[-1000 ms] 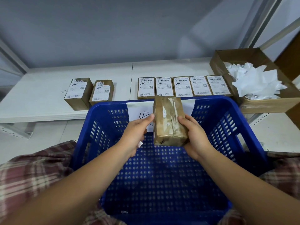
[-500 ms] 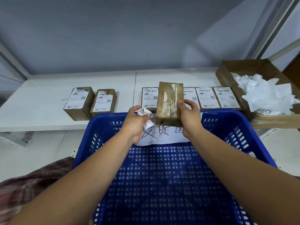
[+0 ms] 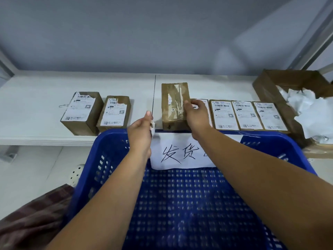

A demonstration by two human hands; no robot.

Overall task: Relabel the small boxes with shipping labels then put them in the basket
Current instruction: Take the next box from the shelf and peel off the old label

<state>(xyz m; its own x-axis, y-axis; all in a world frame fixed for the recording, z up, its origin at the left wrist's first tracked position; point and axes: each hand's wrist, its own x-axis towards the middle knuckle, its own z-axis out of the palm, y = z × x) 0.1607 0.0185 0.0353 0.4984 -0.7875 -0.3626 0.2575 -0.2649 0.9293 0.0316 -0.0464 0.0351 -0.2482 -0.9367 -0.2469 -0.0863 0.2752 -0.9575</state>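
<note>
A white table (image 3: 36, 109) runs across the view under a grey wall, both ends cut off by the frame. In front of it a blue perforated basket (image 3: 100, 159) fills the lower half; its near side runs out of frame and its floor is blurred. At the right edge an open brown carton (image 3: 266, 87) holds crumpled white paper (image 3: 311, 112), partly cut off. A plaid cloth (image 3: 32, 219) shows at lower left.

Two labelled boxes (image 3: 81, 110) sit side by side on the table's left half, their labels torn along the top. On the right half, three more lie in a touching row (image 3: 246, 114), labels up. A fourth at the row's left end is mostly hidden behind the right hand. The label print is too small to read.

A bare box (image 3: 173, 105), brown with a strip of clear tape, stands just left of that row. Its lower edge meets the basket's far rim, so whether it rests on the table is unclear.

A white sign (image 3: 180, 154) with handwritten characters hangs inside the basket's far wall, its right part hidden by the right forearm.

The right hand (image 3: 197, 116) grips the bare box by its right edge, fingers curled over it. The left hand (image 3: 140, 132), just left of the box and apart from it, pinches a small white scrap (image 3: 153, 128), mostly hidden in the fingers.
</note>
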